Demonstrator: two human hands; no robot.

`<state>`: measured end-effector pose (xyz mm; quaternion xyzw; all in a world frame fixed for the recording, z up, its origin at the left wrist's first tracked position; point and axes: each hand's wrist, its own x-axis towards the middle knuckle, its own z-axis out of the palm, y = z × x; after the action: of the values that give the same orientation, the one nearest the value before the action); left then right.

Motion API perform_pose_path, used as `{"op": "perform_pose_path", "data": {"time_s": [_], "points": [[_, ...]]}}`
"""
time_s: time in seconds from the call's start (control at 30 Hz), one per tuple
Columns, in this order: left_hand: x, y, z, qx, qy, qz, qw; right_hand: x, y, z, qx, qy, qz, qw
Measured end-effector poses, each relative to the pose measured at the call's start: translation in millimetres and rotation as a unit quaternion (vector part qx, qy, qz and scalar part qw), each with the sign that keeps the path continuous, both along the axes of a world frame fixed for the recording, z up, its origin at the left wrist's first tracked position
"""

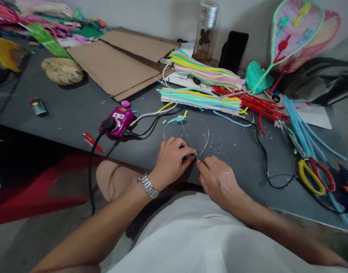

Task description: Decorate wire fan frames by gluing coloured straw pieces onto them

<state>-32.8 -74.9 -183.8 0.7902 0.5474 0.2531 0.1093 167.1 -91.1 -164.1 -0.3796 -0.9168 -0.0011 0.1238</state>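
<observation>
My left hand [171, 161] grips the lower edge of a thin wire hoop [165, 132] lying on the dark grey table top [77, 113]. A straight wire spoke [185, 134] crosses the hoop and runs down into those fingers. A small bit of blue strip [195, 154] shows at the fingertips. My right hand [219, 180] comes in from the right, its thumb and forefinger pinched at that blue bit. A metal link watch [148, 185] circles my left wrist. Further blue and yellow scraps [178, 118] sit at the top of the hoop.
Behind the hoop lie bundles of pastel strips [201, 98] and red strips [262, 108]. Blue strips [301, 127] and yellow-and-red scissors [316, 176] are to the right. A magenta plugged-in device [118, 121] with black cords is to the left, and cardboard sheets [117, 60] lie beyond.
</observation>
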Motion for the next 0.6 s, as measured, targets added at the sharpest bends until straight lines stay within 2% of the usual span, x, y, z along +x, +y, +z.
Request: {"op": "perform_pose_path", "data": {"time_s": [0.2,0.33,0.6], "points": [[1,1,2.9,-0.017,0.018,-0.007,1.0,10,19,1.9,-0.02,0.014,0.064,0.998],[-1,3,4.2,-0.016,0.026,-0.019,0.999,15,33,2.0,-0.044,0.053,0.064,0.996],[-5,9,3.2,-0.042,0.012,-0.036,0.998,15,53,-6.8,0.007,0.081,0.086,0.993]]}}
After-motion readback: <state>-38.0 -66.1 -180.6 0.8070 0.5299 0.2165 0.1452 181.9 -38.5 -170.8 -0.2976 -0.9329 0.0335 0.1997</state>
